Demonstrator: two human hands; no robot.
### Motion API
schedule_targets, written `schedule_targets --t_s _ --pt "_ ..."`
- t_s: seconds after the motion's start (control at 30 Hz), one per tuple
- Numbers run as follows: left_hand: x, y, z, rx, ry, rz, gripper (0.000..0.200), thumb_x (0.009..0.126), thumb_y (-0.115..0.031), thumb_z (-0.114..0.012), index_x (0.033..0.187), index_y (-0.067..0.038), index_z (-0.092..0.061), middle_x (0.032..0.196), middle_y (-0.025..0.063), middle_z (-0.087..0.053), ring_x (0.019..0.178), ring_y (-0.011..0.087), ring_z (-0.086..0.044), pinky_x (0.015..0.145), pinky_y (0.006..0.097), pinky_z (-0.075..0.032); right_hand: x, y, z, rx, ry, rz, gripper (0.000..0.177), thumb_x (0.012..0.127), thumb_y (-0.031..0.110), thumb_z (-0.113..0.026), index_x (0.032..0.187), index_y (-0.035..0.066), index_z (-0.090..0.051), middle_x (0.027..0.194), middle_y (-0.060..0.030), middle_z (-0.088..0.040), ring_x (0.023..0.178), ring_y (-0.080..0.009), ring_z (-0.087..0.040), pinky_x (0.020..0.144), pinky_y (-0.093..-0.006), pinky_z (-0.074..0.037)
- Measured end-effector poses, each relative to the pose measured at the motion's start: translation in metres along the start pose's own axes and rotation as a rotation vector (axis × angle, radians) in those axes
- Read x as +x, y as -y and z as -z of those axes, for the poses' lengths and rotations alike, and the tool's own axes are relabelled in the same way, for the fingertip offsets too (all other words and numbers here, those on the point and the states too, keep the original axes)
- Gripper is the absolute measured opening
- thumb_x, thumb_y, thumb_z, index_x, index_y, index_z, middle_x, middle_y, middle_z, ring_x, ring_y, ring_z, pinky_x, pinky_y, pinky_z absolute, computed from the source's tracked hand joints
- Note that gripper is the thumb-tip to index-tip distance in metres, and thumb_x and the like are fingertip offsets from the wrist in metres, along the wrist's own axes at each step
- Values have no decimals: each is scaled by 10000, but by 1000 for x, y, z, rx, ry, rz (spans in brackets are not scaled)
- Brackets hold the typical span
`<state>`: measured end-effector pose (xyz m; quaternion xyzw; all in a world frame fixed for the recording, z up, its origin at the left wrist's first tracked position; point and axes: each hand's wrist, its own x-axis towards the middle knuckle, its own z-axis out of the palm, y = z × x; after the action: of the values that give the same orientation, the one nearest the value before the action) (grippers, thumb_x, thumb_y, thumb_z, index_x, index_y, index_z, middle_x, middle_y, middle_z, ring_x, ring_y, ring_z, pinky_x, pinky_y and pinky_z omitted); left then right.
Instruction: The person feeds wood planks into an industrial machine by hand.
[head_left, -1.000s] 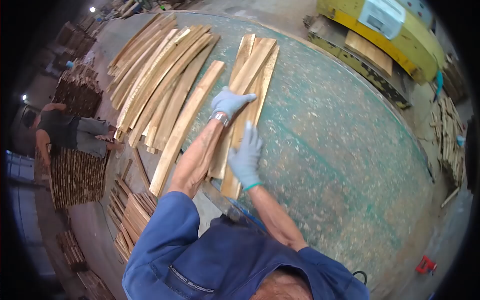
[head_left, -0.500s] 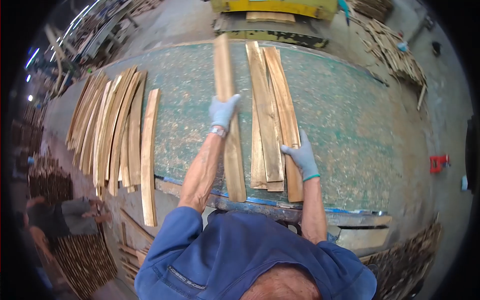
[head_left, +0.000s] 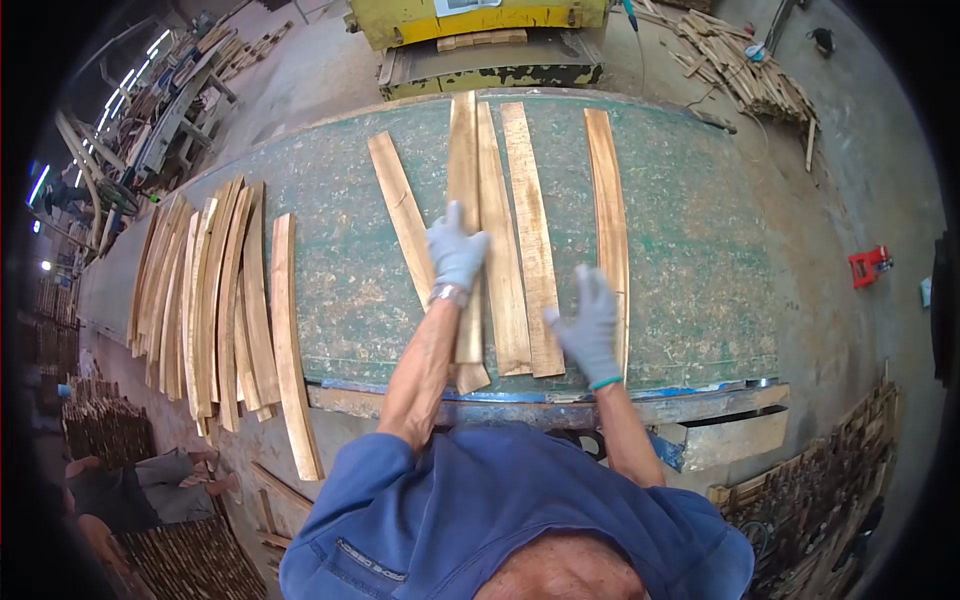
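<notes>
My left hand, in a pale glove, grips a wooden plank across its width, the thumb at its right edge. Partly under this hand, a slanted plank leans up to the left. Immediately right of the held plank lies another long plank, then a rougher-faced plank. My right hand, also gloved, is over the table with fingers apart and holds nothing. It is between the rough plank and a brown plank on the right, whose lower part it partly covers.
Many planks lie side by side on the left of the green worktable, with one plank overhanging its front edge. A yellow machine stands beyond. Scrap wood is piled at back right. Another person is at lower left.
The plank my left hand carried now lies slanted at left, and that hand is on another plank. The grouped planks have spread apart. My right hand has let go of the brown plank.
</notes>
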<state>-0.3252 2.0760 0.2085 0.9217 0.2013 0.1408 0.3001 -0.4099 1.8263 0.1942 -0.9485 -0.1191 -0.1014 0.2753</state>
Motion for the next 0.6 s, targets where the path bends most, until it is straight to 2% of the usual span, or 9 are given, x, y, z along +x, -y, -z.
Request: schedule_targets --t_s 0.03,0.07,0.2,0.3,0.37,0.43,0.47,0.57,0.6 --pt "4 22 9 -104 -118 -89 742 656 -250 -742 1347 -66 -545 1061 244 -664 1020 398 -628 900 422 -498 -13 19 -4 16 164 29 1027 688 605 -765 1491 101 -370 1537 -217 -273 1388 -405 -296 1137 -542 -270" --pt "-1 31 26 -100 -116 -53 728 656 -262 -738 1333 -62 -558 1118 229 -637 1034 403 -594 938 439 -472 -27 33 -4 35 335 59 1074 622 623 -807 1485 130 -398 1542 -218 -261 1395 -410 -283 1151 -538 -258" --pt "-19 81 77 67 -197 -5 711 661 -265 -734 1326 -81 -564 1225 212 -588 1071 416 -546 975 466 -445 -37 25 1 55 349 -19 1191 416 567 -915 1460 231 -451 1546 -201 -240 1367 -414 -316 1135 -512 -318" --pt "-32 126 87 225 -253 59 691 660 -250 -728 1319 -112 -571 1271 214 -553 1086 421 -524 976 470 -442 -33 5 17 239 398 -119 1172 413 517 -936 1444 205 -474 1544 -217 -241 1336 -398 -386 1131 -479 -352" --pt "-46 154 92 262 -117 104 734 715 -361 -737 1388 -163 -524 1406 222 -468 1249 454 -433 1056 488 -379 -38 -5 21 113 307 -73 1090 493 403 -928 1447 178 -452 1459 -213 -333 1262 -390 -450 1094 -447 -397" --pt "-65 175 114 325 -98 79 760 753 -435 -725 1426 -171 -490 1463 222 -427 1332 460 -372 1101 494 -334 -39 -20 17 32 212 -3 1041 537 336 -912 1448 161 -440 1401 -206 -385 1238 -394 -462 1078 -444 -407" --pt "-73 192 134 399 -170 101 768 796 -522 -689 1448 -180 -472 1530 210 -358 1413 453 -279 1143 514 -265 -37 -20 18 25 243 -79 1022 553 303 -899 1450 158 -432 1387 -211 -388 1241 -404 -452 1073 -451 -407" --pt "-89 272 194 556 -441 327 761 807 -588 -647 1403 -131 -524 1492 188 -403 1369 425 -339 1114 545 -279 -34 -3 40 -5 348 -203 969 593 217 -856 1451 128 -415 1349 -216 -419 1221 -405 -458 1051 -453 -415" --pt "-102 285 210 604 -355 401 777 808 -613 -629 1398 -116 -526 1467 180 -423 1346 415 -358 1097 552 -288 -32 -2 39 -3 352 -187 953 602 198 -840 1450 104 -414 1341 -211 -444 1197 -387 -484 1039 -442 -424"
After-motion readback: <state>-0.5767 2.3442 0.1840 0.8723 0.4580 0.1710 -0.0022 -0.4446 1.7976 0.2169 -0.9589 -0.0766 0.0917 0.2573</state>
